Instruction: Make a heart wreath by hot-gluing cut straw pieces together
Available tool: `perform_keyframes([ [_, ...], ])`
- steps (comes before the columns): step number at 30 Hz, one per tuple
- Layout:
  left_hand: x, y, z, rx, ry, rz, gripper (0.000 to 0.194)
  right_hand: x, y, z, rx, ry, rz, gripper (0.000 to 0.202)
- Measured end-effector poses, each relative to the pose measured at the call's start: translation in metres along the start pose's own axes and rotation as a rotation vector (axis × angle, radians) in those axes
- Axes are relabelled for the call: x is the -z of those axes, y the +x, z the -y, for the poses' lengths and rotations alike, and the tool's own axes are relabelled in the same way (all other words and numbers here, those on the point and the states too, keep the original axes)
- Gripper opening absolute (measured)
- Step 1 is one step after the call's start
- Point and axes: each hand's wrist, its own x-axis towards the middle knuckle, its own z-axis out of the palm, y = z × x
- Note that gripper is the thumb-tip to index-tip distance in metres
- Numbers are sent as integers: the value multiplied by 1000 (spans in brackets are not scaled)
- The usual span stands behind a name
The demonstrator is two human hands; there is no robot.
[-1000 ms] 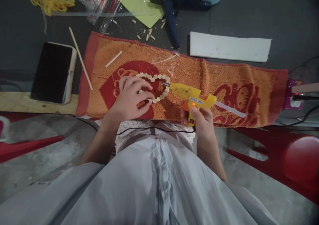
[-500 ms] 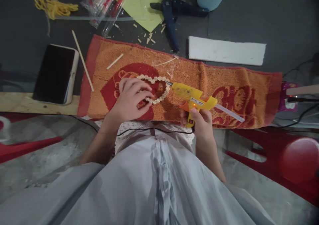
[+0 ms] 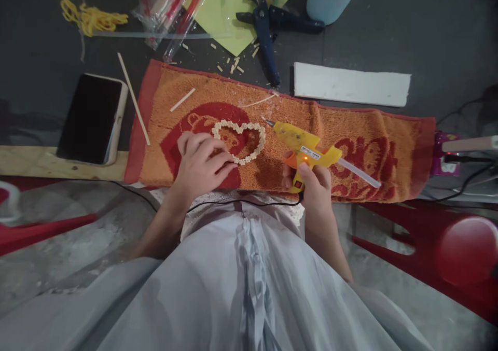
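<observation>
Nearest me, my right hand (image 3: 316, 185) has its grip closed round the glue gun (image 3: 299, 142), nozzle pointing far and left. My left hand (image 3: 203, 165) has its grip partly open, fingertips at the near left edge of the heart (image 3: 261, 132); I can't tell if it pinches it. The heart lies on the towel (image 3: 295, 117), left of the nozzle. Beyond, on the counter (image 3: 361, 40), sit the white strip (image 3: 352, 84) and the cutter (image 3: 266, 42).

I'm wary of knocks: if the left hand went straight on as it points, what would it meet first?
Likely the heart-shaped ring, right by the fingertips of the left hand; whether they touch is hard to tell.
</observation>
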Motion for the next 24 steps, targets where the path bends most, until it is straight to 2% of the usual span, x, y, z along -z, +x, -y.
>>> perform_keyframes([
  [3, 0, -5, -2, -25, 56, -28, 3, -3, 4, 1, 29, 20, -38, 27],
  [7, 3, -4, -6, -184, 130, -213, 6, -7, 10, 2, 74, 52, -72, 25],
  [9, 4, -2, -8, -239, 171, -263, 8, -8, 12, 2, 92, 61, -93, 24],
  [17, 5, 0, -8, -277, 222, -218, 3, -10, 14, 1, 65, 71, -138, 23],
  [24, 6, 0, -7, -302, 198, -193, 2, -10, 11, 0, 53, 44, -112, 24],
])
